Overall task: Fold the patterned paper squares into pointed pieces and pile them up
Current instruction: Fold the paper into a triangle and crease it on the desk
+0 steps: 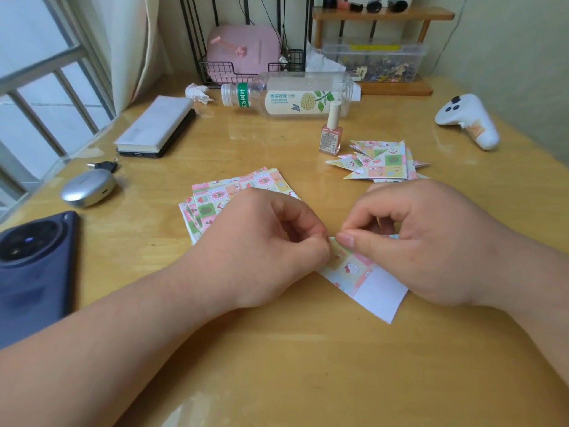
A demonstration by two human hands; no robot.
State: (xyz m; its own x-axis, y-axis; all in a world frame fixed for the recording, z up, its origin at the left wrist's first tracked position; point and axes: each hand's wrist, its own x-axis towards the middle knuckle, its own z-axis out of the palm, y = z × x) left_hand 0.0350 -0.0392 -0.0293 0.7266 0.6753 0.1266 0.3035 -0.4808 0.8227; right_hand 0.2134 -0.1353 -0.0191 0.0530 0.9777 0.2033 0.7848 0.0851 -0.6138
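Observation:
A patterned paper square (363, 278) lies partly folded on the wooden table (277, 349), its white underside showing at the near corner. My left hand (261, 245) and my right hand (431, 238) both pinch its upper folded corner, fingertips almost touching. Behind my left hand lies a stack of unfolded patterned squares (228, 192), partly hidden by the hand. A pile of folded pointed pieces (381, 161) rests further back on the right.
A pink nail polish bottle (331, 134) stands beside the pile. A plastic bottle (289, 94) lies on its side behind. A white controller (468, 118) sits far right; a phone (34, 266), earbud case (87, 188) and notebook (157, 124) at left.

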